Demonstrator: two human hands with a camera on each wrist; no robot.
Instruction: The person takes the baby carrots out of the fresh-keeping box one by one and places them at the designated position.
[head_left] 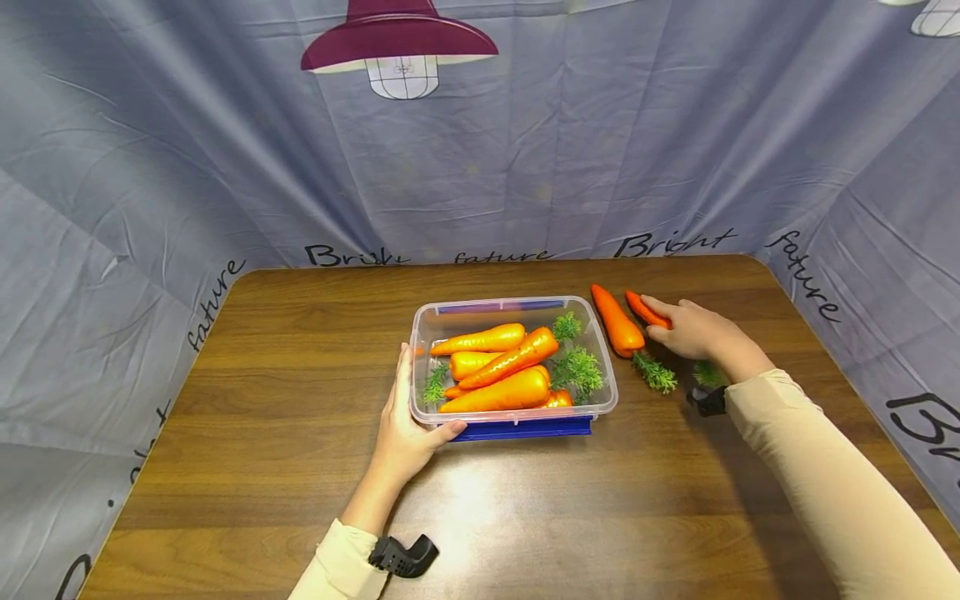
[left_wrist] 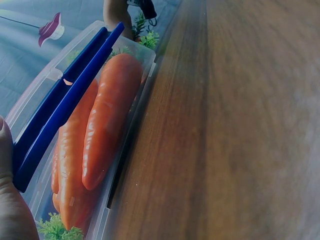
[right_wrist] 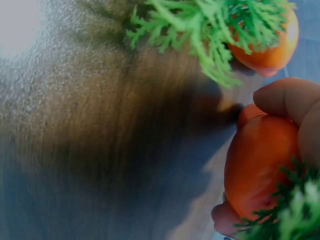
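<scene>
A clear plastic box with blue side clips stands on the table, holding several orange carrots with green tops. My left hand holds its near left corner, fingers along the left wall and thumb at the front clip. Right of the box, my right hand grips a carrot that lies at the table, thumb and fingers on both sides of it. Part of this carrot is hidden by the hand; its leafy top shows below the wrist. Between box and right hand lies another carrot.
The brown wooden table carries everything. A grey-blue printed curtain hangs behind it and at both sides. Green leaves of the loose carrot point toward the table's front right.
</scene>
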